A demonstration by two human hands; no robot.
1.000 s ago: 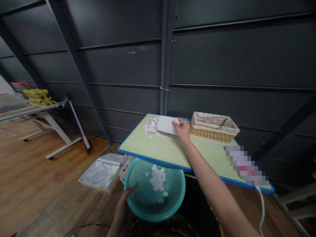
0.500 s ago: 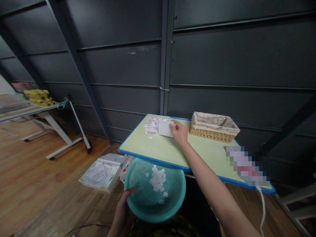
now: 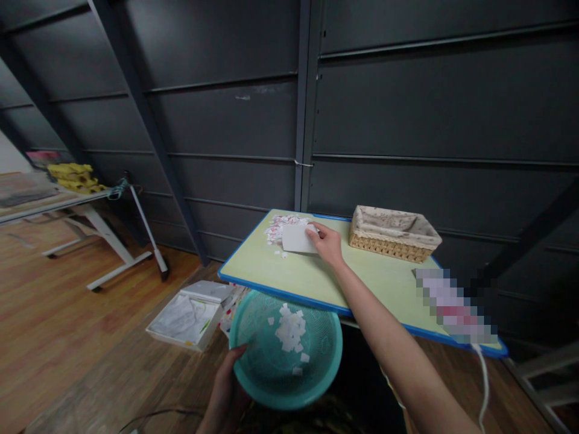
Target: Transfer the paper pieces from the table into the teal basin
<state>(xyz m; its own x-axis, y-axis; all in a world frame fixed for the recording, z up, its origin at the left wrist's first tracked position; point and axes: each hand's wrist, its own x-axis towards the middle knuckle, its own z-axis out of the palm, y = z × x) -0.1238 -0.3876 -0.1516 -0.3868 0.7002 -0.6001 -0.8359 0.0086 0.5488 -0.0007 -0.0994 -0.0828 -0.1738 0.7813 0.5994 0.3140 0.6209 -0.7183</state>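
My right hand (image 3: 326, 243) is closed on the right end of a white card (image 3: 297, 239), held over the pale green tabletop (image 3: 289, 274). Just behind and to the left of the card lies a heap of small white and pinkish paper scraps (image 3: 277, 228), partly covered by it. My left hand (image 3: 230, 377) grips the left rim of a teal plastic colander (image 3: 333, 367), thumb over the edge and the other fingers hidden beneath. Several white paper squares (image 3: 290, 328) lie inside the colander, which sits under the table's front edge.
A cloth-lined wicker basket (image 3: 393, 235) stands at the table's back right. A blurred-out flat object (image 3: 455, 307) with a white cable lies at the right end. On the floor at left is an open white box (image 3: 185, 319). A dark panelled wall (image 3: 235, 120) rises behind the table.
My right hand has drawn the card slightly left and toward me. A couple of loose scraps now lie in front of it. My left hand and the colander have hardly moved.
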